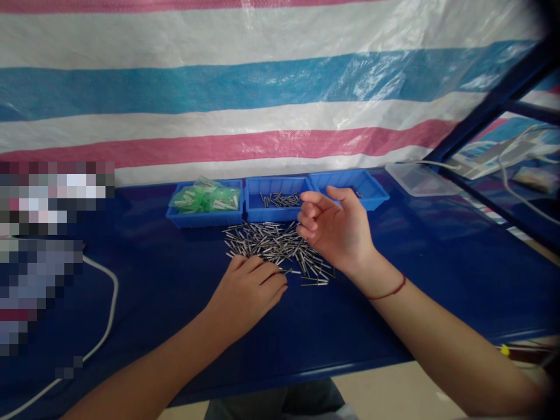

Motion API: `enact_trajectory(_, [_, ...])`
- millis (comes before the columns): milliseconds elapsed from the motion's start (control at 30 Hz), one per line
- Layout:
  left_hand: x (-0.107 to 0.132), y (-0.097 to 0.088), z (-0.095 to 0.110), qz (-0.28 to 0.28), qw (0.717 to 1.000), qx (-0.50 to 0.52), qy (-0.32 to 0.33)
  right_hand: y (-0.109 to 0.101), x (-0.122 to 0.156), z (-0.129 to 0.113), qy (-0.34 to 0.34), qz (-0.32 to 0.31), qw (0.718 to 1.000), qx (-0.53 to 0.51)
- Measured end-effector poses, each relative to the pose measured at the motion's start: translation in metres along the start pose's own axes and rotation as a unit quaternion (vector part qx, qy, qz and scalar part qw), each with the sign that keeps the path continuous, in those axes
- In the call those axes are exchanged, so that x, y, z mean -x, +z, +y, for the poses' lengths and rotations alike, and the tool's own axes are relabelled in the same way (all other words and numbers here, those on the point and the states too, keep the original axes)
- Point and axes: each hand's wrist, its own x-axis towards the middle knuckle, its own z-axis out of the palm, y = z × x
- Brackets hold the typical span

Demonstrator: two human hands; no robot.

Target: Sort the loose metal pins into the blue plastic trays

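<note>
A loose pile of small metal pins (pixel 266 242) lies on the blue table (pixel 175 291) in front of three blue trays. My left hand (pixel 251 289) rests palm down at the pile's near edge, fingers curled onto the pins. My right hand (pixel 335 230) is raised over the right side of the pile, palm turned up and left, fingers loosely curled with nothing visible in them. The middle tray (pixel 255 204) holds a few pins. The left tray (pixel 205 220) holds green plastic pieces (pixel 205 197). The right tray (pixel 371 189) is partly hidden behind my right hand.
A white cable (pixel 111 303) curves over the table's left side. A clear plastic lid (pixel 420 179) lies at the back right, beside a dark blue frame post (pixel 494 99). A striped tarpaulin (pixel 262 87) hangs behind the table. Blurred-out patches cover the left edge.
</note>
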Motion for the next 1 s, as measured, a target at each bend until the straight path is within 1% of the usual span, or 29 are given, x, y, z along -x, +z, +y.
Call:
enact_trajectory(100, [0.002,0.000,-0.003,-0.001,1.000,0.000,-0.018,0.001,0.001,0.005,-0.011,-0.007,0.998,0.053])
enact_trajectory(167, [0.003,0.001,-0.005,0.001,1.000,-0.008,-0.028,0.001,0.001,0.010,-0.027,-0.007,0.989,0.144])
enact_trajectory(200, [0.003,0.002,-0.006,0.005,0.999,-0.014,-0.029,0.001,0.001,0.013,-0.045,-0.009,0.977,0.207])
enact_trajectory(233, [0.004,0.003,-0.006,0.009,0.999,-0.020,-0.029,0.001,0.001,0.017,-0.068,-0.013,0.960,0.273])
enact_trajectory(300, [0.004,0.003,-0.006,0.021,0.999,-0.021,-0.032,0.001,0.003,0.023,-0.125,-0.032,0.916,0.380])
enact_trajectory(367, [0.004,0.000,-0.007,0.043,0.998,0.004,-0.054,0.002,0.005,0.027,-0.169,-0.055,0.884,0.432])
enact_trajectory(433, [0.003,-0.003,-0.009,0.073,0.991,0.056,-0.095,0.002,0.008,0.030,-0.182,-0.067,0.870,0.453])
enact_trajectory(500, [0.001,-0.008,-0.012,0.105,0.976,0.123,-0.144,0.003,0.011,0.033,-0.173,-0.071,0.869,0.458])
enact_trajectory(567, [0.000,-0.011,-0.015,0.125,0.956,0.183,-0.190,0.004,0.013,0.035,-0.157,-0.084,0.875,0.450])
enact_trajectory(633, [-0.001,-0.012,-0.018,0.135,0.938,0.224,-0.226,0.005,0.015,0.037,-0.149,-0.112,0.884,0.429])
enact_trajectory(700, [-0.001,-0.012,-0.019,0.137,0.927,0.248,-0.247,0.007,0.017,0.039,-0.148,-0.136,0.891,0.406])
enact_trajectory(800, [-0.001,-0.012,-0.018,0.137,0.919,0.274,-0.249,0.008,0.019,0.040,-0.150,-0.135,0.899,0.388])
enact_trajectory(1000, [-0.001,-0.013,-0.016,0.144,0.918,0.284,-0.238,0.007,0.020,0.042,-0.147,-0.118,0.910,0.369])
